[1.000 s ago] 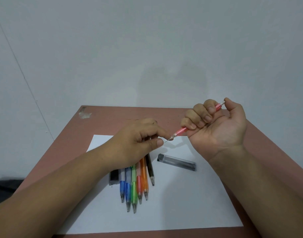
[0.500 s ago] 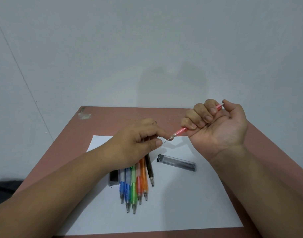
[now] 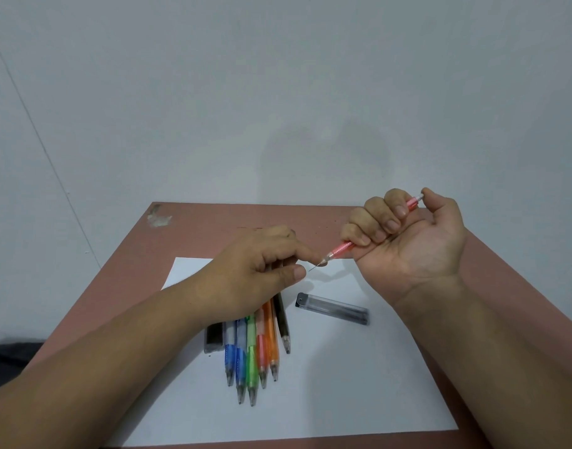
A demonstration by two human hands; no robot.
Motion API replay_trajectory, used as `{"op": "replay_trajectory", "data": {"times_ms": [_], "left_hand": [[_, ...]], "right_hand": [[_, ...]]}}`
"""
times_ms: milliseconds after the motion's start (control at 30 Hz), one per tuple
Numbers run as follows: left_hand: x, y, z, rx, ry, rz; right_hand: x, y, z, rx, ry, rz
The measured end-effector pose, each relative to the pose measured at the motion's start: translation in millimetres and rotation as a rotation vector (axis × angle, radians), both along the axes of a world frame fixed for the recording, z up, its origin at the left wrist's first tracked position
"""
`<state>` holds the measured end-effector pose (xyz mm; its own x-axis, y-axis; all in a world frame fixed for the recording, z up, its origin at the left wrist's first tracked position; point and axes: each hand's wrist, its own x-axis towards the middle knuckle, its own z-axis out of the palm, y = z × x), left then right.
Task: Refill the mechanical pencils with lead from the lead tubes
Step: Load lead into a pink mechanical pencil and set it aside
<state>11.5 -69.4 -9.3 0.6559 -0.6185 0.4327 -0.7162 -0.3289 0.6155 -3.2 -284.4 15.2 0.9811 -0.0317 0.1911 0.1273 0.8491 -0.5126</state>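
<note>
Evidently the right hand [image 3: 404, 234] fists around the pink pencil [image 3: 372, 228], thumb on its far cap, likely pressing to free the clutch while the tip points left. At the tip, the left hand [image 3: 258, 270] pinches a thin lead [image 3: 315, 266] between thumb and forefinger, seemingly feeding it in. Below, on the paper [image 3: 359, 384], a lead tube [image 3: 332, 309] lies to the right. Partly under the left hand lie the spare pencils [image 3: 255, 354] and a second, dark tube [image 3: 214, 339]. Nothing blocks the tip.

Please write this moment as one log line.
right hand: grips pink pencil | left hand: pinches lead at tip | lead tube: on paper
</note>
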Motion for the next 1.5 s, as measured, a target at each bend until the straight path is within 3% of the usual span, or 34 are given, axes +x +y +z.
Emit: {"op": "replay_trajectory", "data": {"times_ms": [1500], "left_hand": [[4.5, -7.7, -7.9, -0.082, -0.072, 0.033]], "right_hand": [[-2.6, 6.0, -1.6, 0.052, -0.013, 0.01]]}}
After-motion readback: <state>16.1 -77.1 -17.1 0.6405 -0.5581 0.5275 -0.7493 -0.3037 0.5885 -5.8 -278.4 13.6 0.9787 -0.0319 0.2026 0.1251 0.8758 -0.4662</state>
